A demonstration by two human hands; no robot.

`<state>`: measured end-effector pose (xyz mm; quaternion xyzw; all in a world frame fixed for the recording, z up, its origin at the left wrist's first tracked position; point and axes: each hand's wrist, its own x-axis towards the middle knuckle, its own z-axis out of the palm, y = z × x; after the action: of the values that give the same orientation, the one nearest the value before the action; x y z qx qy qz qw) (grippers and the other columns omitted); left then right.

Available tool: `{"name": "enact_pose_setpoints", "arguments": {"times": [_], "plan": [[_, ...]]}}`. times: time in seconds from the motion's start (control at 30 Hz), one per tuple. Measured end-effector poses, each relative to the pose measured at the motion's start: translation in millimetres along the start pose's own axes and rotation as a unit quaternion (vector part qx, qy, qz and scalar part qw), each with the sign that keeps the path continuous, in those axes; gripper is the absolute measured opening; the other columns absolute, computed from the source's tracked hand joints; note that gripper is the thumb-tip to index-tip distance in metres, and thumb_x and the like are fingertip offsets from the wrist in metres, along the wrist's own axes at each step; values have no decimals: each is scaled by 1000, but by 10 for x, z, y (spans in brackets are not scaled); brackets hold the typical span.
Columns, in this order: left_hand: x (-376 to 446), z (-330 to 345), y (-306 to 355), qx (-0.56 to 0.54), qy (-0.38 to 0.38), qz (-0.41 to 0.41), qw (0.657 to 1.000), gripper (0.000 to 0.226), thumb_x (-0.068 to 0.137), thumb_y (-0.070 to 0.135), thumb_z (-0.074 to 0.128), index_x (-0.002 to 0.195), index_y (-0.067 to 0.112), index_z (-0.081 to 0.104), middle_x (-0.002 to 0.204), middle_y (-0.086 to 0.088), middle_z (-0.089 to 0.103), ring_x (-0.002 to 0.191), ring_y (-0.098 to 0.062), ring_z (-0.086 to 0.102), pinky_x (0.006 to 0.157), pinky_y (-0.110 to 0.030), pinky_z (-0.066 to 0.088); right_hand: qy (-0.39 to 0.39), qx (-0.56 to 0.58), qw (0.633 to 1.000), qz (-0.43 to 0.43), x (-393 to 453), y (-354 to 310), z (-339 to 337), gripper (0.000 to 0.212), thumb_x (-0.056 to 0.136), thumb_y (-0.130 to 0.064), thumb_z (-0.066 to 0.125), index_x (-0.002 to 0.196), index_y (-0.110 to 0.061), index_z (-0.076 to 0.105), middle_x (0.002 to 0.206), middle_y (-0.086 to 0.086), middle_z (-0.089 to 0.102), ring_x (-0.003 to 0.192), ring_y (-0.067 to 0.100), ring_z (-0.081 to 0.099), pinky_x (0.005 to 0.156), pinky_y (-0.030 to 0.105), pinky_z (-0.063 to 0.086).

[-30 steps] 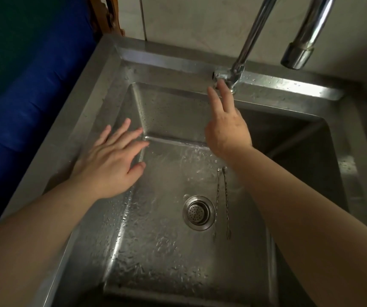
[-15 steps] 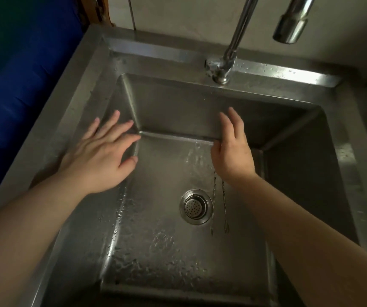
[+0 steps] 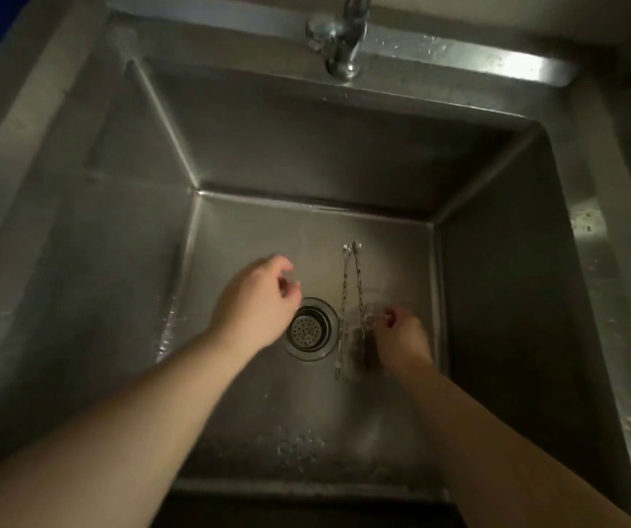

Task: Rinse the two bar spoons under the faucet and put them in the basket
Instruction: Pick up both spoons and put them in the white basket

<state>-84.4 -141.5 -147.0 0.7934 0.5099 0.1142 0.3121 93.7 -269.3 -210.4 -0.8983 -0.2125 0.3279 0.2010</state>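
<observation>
both hands down in the sink, spoons on the bottom

we're looking straight down into a steel sink (image 3: 496, 207), and both bare arms are reaching into the basin. the two bar spoons (image 3: 350, 299) lie side by side on the wet sink floor, just right of the round drain (image 3: 308, 329), their twisted stems running away from the person. the right hand (image 3: 401, 341) is low at the near end of the right-hand spoon, fingers curled in; there's motion blur there, so i cannot tell whether it actually pinches the stem. the left hand (image 3: 256, 299) hovers by the left edge of the drain, fingers loosely curled, holding nothing and apart from the spoons. up top, the base of the faucet (image 3: 338, 43) sits on the back ledge. droplets speckle the near floor.
</observation>
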Motion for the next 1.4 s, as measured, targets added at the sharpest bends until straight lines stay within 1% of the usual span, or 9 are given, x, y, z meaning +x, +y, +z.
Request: {"name": "enact_pose_setpoints", "arguments": {"times": [0.1, 0.27, 0.5, 0.63, 0.83, 0.93, 1.03, 1.23, 1.4], "plan": [[-63, 651, 64, -60, -57, -106, 991, 19, 85, 26, 64, 99, 16, 70, 98, -4, 75, 91, -26, 68, 77, -30, 52, -43, -21, 998, 30, 79, 157, 108, 15, 98, -22, 51, 98, -14, 64, 95, 12, 68, 85, 29, 65, 80, 43, 57], [-76, 1307, 106, -84, -85, -167, 979, 18, 83, 24, 64, 93, 15, 75, 94, -5, 76, 93, -25, 68, 69, -23, 42, -25, -84, 996, -1, 232, 280, 278, 17, 93, -27, 60, 98, -13, 68, 99, 10, 71, 88, 28, 64, 70, 28, 47], [-93, 1628, -37, -61, -99, -207, 972, 17, 80, 27, 74, 81, 14, 63, 91, -10, 72, 91, -29, 65, 65, -24, 35, -7, -101, 995, -4, 306, 329, 477, 21, 91, -32, 64, 96, -12, 65, 96, 9, 70, 88, 27, 64, 66, 27, 41], [-72, 1693, -51, -52, -95, -228, 968, 13, 86, 20, 64, 88, 7, 66, 97, -15, 71, 98, -34, 64, 70, -29, 42, -11, -136, 991, -10, 288, 332, 514, 20, 95, -22, 56, 102, -6, 67, 103, 16, 70, 94, 32, 66, 71, 28, 45], [-102, 1639, -43, 12, -145, -216, 965, 25, 89, 11, 52, 104, -3, 66, 113, -22, 68, 110, -38, 61, 87, -36, 46, -98, -155, 983, 28, 198, 306, 515, 21, 89, -13, 56, 98, 0, 69, 106, 22, 71, 97, 35, 68, 68, 26, 40], [-146, 1542, -68, 10, -159, -215, 964, 22, 88, 10, 53, 102, -1, 66, 112, -21, 68, 109, -37, 61, 83, -35, 45, -119, -167, 979, 20, 119, 284, 477, 25, 88, -18, 60, 100, 2, 69, 109, 23, 70, 102, 36, 67, 68, 25, 38], [-200, 1392, -84, -4, -141, -206, 968, 14, 88, 12, 54, 90, 3, 64, 104, -20, 69, 102, -39, 63, 68, -32, 37, -139, -170, 976, -2, 18, 225, 410, 26, 92, -22, 57, 104, 0, 66, 113, 21, 68, 105, 34, 65, 73, 27, 46], [-329, 840, 125, -8, -61, -154, 986, 11, 89, 14, 56, 90, 6, 64, 95, -18, 69, 91, -37, 62, 67, -34, 37, -95, -118, 988, -35, -318, -151, 47, 28, 92, -19, 54, 111, 1, 59, 113, 23, 67, 104, 37, 64, 80, 34, 49], [-456, 235, 453, -15, -13, -86, 996, 10, 84, 16, 61, 77, 17, 53, 65, 0, 54, 64, -28, 50, 54, -31, 25, -33, -14, 997, -74, -780, -514, -520, 9, 89, -18, 55, 89, -10, 54, 87, 10, 63, 77, 30, 61, 62, 27, 40]]}}
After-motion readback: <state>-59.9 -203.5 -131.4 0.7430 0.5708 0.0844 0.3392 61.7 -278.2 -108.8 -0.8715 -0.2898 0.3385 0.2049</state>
